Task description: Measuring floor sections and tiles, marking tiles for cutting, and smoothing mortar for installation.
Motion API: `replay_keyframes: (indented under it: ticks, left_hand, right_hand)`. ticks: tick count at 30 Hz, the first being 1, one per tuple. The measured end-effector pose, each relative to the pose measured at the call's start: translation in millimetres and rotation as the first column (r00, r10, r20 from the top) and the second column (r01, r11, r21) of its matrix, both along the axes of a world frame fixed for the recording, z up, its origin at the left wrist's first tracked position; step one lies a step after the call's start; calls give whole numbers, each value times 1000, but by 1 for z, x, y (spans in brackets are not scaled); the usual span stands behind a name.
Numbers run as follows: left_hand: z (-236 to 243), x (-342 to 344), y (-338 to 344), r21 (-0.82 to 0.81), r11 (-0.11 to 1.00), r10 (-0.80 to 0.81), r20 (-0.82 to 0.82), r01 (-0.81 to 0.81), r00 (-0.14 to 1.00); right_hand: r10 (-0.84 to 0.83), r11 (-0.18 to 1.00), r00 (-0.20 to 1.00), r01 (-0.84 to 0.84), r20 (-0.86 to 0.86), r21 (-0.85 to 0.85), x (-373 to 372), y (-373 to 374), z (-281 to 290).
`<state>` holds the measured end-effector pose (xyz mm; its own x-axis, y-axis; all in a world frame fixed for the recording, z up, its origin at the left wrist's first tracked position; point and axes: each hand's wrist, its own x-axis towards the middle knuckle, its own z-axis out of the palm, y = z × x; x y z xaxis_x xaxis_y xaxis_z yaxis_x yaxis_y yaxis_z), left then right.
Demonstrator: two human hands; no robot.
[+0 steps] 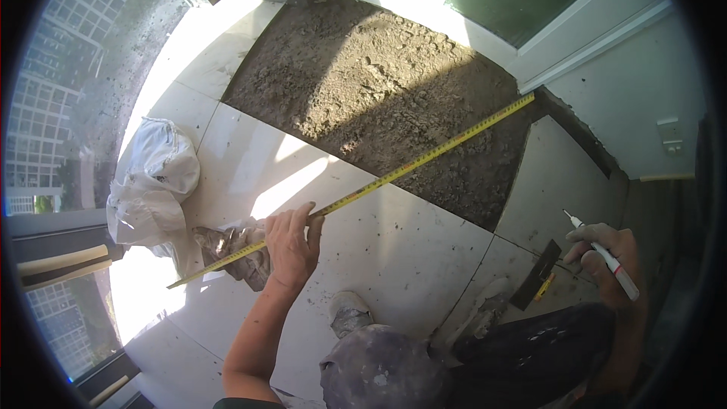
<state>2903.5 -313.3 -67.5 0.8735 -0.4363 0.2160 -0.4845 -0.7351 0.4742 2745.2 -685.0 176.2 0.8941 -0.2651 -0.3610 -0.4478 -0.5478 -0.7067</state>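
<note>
A yellow measuring tape (428,157) runs diagonally over pale floor tiles and a bed of rough mortar, its far end reaching the corner by the door frame. My left hand (292,248) grips the tape between thumb and fingers, and its near end sticks out beyond the hand to the left. In my right hand (615,246) is a white marker pen (624,280) with a red band, its thin tip pointing up and left, held above the tiles. The mortar bed (379,68) fills a gap in the tiling, partly sunlit.
A white sack (155,178) and a crumpled brownish bag (250,261) lie on the left beside the window. By my foot rest a dark flat strip (534,276) and a small yellow tool (544,286). A white glazed door (485,38) borders the mortar. My knees and shoes occupy the near floor.
</note>
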Motion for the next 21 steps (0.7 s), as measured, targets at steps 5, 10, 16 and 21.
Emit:
replay_keyframes:
  ticks: [5,10,16,21]
  left_hand:
    - [-6,-64,-12,22,990,-126,-284,138,951]
    - [-19,-113,-13,21,993,-97,-381,113,920]
    - [-27,-137,-12,106,992,-6,-491,67,871]
    - [-23,-133,-10,129,990,30,-580,56,814]
  right_hand:
    - [40,999,999,-40,-25,0,-3,5,10]
    - [193,978,981,-190,29,-90,-13,-1,9]
    - [151,986,988,-153,-32,-65,-15,-2,10]
    - [147,988,988,-149,-35,-38,-6,-4,10]
